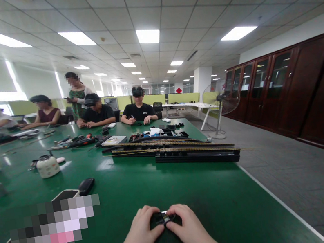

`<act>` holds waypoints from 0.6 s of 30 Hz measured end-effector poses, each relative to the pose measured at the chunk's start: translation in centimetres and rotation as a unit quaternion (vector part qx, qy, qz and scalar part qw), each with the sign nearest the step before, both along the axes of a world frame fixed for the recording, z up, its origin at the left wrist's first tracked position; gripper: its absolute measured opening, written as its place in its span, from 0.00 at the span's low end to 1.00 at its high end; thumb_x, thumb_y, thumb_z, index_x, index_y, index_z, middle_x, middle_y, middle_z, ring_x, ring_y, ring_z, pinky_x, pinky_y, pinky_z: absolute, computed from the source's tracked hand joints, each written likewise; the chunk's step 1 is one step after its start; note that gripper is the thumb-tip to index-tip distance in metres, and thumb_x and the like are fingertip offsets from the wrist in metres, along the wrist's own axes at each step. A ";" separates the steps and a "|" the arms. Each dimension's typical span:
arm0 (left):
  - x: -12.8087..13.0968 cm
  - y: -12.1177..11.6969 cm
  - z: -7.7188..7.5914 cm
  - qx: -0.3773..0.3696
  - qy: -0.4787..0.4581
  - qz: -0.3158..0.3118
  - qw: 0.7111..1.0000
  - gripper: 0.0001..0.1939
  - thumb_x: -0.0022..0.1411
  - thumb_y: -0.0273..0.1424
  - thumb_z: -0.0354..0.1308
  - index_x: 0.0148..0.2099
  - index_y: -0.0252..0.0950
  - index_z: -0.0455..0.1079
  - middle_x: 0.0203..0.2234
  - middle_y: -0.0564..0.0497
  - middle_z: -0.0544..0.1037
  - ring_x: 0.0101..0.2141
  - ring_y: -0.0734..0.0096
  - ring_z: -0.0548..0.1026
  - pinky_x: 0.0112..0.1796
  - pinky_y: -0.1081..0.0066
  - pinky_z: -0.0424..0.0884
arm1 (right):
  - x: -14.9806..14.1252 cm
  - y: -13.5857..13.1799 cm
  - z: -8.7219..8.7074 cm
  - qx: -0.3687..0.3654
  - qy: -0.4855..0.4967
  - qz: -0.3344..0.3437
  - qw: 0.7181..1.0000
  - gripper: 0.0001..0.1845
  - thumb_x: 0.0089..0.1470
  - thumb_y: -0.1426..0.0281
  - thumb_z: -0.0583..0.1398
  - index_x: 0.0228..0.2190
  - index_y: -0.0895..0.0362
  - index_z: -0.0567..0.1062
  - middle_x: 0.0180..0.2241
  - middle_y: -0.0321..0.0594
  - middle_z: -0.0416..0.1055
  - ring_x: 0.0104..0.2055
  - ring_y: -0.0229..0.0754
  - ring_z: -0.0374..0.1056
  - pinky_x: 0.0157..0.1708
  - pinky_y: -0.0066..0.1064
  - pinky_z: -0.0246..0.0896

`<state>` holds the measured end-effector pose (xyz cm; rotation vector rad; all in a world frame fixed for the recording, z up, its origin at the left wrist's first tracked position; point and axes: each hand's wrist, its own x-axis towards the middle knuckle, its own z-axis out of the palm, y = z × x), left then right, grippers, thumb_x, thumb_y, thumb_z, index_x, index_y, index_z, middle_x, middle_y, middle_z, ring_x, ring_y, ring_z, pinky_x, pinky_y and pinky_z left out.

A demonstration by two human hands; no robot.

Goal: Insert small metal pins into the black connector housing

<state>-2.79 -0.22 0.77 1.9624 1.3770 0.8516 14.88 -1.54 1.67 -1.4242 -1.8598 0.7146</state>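
Note:
Both my hands rest on the green table (166, 187) near its front edge and pinch one small black part (163, 218) with a bit of metal on it. My left hand (143, 228) holds its left end with curled fingers. My right hand (188, 227) grips its right end the same way. The part sits between my fingertips, mostly covered by them.
Long black rails (186, 152) lie across the table's middle. A phone (65, 194) and a black case (86, 185) lie at left, with a white jar (47, 165) beyond. Several people sit at the far end. A fan (224, 105) and dark cabinets (299, 86) stand on the right.

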 end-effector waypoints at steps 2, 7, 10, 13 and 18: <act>0.0 0.0 0.0 0.006 0.003 -0.002 1.000 0.14 0.46 0.33 0.58 0.39 0.40 0.71 0.35 0.48 0.73 0.39 0.58 0.68 0.41 0.64 0.61 | -0.1 0.0 0.0 0.000 -0.003 -0.001 1.000 0.11 0.42 0.71 0.60 0.33 0.51 0.76 0.39 0.38 0.72 0.46 0.45 0.64 0.48 0.36 0.55; 0.0 -0.1 -0.1 0.009 -0.022 -0.001 1.000 0.14 0.46 0.32 0.58 0.38 0.41 0.71 0.35 0.48 0.74 0.39 0.58 0.68 0.41 0.64 0.61 | -0.1 -0.1 0.1 0.006 -0.005 0.000 1.000 0.12 0.43 0.72 0.60 0.33 0.50 0.76 0.39 0.37 0.73 0.46 0.45 0.64 0.48 0.36 0.55; 0.0 -0.1 -0.1 0.004 -0.023 0.003 1.000 0.14 0.45 0.31 0.58 0.39 0.41 0.72 0.35 0.48 0.74 0.39 0.58 0.68 0.42 0.64 0.61 | 0.0 -0.1 0.1 0.010 -0.004 0.002 1.000 0.12 0.43 0.72 0.60 0.33 0.51 0.76 0.39 0.37 0.73 0.46 0.44 0.65 0.48 0.36 0.55; 0.0 0.0 -0.1 0.008 -0.017 0.003 1.000 0.14 0.45 0.32 0.58 0.39 0.40 0.72 0.35 0.48 0.74 0.39 0.58 0.69 0.42 0.64 0.62 | 0.0 -0.1 0.0 0.013 -0.004 0.002 1.000 0.11 0.43 0.71 0.60 0.33 0.51 0.76 0.39 0.37 0.73 0.46 0.45 0.65 0.48 0.36 0.56; 0.0 0.0 -0.1 0.008 -0.028 0.003 1.000 0.14 0.46 0.33 0.58 0.39 0.41 0.72 0.34 0.48 0.74 0.39 0.58 0.69 0.41 0.64 0.62 | 0.0 -0.1 0.0 0.012 -0.003 0.002 1.000 0.11 0.43 0.71 0.60 0.33 0.51 0.76 0.39 0.37 0.73 0.45 0.45 0.65 0.48 0.36 0.56</act>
